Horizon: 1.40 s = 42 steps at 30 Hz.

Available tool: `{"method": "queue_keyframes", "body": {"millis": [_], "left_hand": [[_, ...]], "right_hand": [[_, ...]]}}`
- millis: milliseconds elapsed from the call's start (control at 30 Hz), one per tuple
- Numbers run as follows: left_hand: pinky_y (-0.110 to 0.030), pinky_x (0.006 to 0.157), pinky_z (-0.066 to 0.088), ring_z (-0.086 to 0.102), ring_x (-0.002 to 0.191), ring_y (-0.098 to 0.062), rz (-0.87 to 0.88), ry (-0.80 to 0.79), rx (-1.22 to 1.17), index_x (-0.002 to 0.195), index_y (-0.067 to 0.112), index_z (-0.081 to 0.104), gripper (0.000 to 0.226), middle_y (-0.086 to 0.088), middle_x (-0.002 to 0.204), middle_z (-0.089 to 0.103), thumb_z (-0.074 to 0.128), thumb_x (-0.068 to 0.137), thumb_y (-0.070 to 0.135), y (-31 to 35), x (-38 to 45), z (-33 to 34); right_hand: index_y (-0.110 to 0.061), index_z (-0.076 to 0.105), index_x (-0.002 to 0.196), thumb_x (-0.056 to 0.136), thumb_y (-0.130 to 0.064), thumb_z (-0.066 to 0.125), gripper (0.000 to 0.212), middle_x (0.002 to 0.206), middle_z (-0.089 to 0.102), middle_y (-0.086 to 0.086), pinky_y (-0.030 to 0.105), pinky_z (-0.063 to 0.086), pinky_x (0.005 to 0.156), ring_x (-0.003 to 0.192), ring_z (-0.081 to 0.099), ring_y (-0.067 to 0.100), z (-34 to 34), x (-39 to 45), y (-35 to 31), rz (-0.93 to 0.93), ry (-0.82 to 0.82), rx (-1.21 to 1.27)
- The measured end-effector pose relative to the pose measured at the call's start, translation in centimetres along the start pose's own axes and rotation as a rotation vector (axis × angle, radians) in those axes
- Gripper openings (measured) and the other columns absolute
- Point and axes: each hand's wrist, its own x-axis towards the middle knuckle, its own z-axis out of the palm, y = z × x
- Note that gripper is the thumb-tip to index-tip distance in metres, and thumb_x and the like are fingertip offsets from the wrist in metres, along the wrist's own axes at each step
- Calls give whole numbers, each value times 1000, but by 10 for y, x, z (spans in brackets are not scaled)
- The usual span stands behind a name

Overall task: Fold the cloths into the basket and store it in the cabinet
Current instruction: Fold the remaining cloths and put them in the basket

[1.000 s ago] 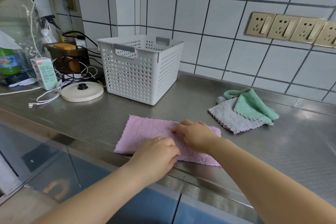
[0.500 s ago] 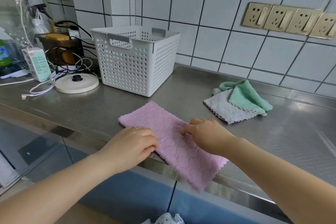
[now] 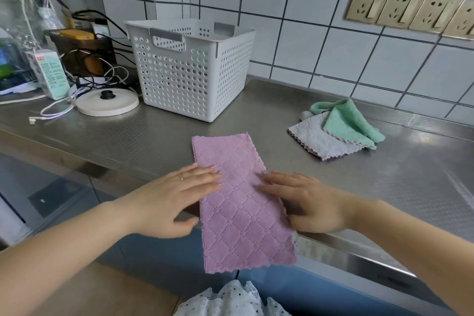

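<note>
Within the last second the pink cloth (image 3: 238, 197) had been turned to lie lengthwise across the counter's (image 3: 154, 136) front edge, its near end overhanging, with left hand (image 3: 177, 202) and right hand (image 3: 305, 202) pressing flat-fingered on its sides, ready for the next fold toward the basket (image 3: 189, 69).

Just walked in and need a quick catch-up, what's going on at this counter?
A person is folding a pink cloth on the steel counter; its near end hangs over the edge. The left hand and right hand press it flat. A grey cloth and green cloth wait nearby. The white basket stands behind.
</note>
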Motion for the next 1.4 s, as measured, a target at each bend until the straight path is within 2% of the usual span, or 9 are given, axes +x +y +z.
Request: {"method": "queue_keyframes", "body": {"millis": [333,467,600,667,767,833,967,1200,1400], "left_hand": [[-35,112,22,38,135,-20,39,7,67,138,20,39,77,-3,143,46,54,63,7,23,17,17],[-32,114,17,30,137,-11,40,78,-101,141,24,35,63,2,146,42,49,79,25,22,12,20],[-18,110,25,43,124,-2,-111,227,-409,139,48,31,46,7,131,55,42,95,39,30,21,9],[-12,100,34,52,100,-4,-262,201,-534,125,45,53,51,3,108,62,26,89,70,33,21,5],[-24,88,41,56,92,-6,-462,94,-912,108,30,65,75,16,99,63,25,76,84,32,23,4],[-19,86,43,58,88,7,-518,117,-990,96,48,65,42,25,91,67,32,83,72,35,33,-5],[0,79,38,55,91,21,-548,147,-1109,93,35,61,25,43,89,58,42,83,48,41,53,-21],[-23,91,39,58,101,-2,-778,165,-1107,144,44,11,66,11,106,65,52,95,30,25,74,-21],[-7,87,35,48,113,1,-808,26,-1142,131,19,53,39,4,136,50,52,94,7,14,85,-17]], "right_hand": [[-45,-15,144,76,-53,55,98,157,-16,-11,38,-5,118,143,-13,4,17,-18,-6,-6,-83,-192],[-37,19,147,77,-34,48,76,154,26,-5,43,13,114,144,15,8,27,-18,-9,-146,196,-242],[-34,55,122,79,-21,46,46,125,59,-19,32,29,110,121,46,-7,24,-17,-15,-99,365,151],[-37,62,104,80,-15,47,35,95,67,-23,14,43,84,86,59,-8,16,-18,-21,11,451,385],[-41,59,81,89,-6,53,37,68,61,-10,22,40,59,58,50,7,8,-17,-27,103,563,512],[-27,59,74,91,-18,58,19,62,58,-5,26,40,58,56,45,3,4,-14,-30,158,618,595],[-11,63,73,89,-24,62,20,57,60,-6,27,48,55,52,50,1,-1,-8,-23,399,607,799],[-4,54,75,90,-24,60,26,63,46,3,23,42,47,53,43,14,-5,32,10,702,554,895],[-2,66,92,88,-26,59,25,63,56,4,41,54,68,58,54,19,-7,54,21,761,409,680]]}}
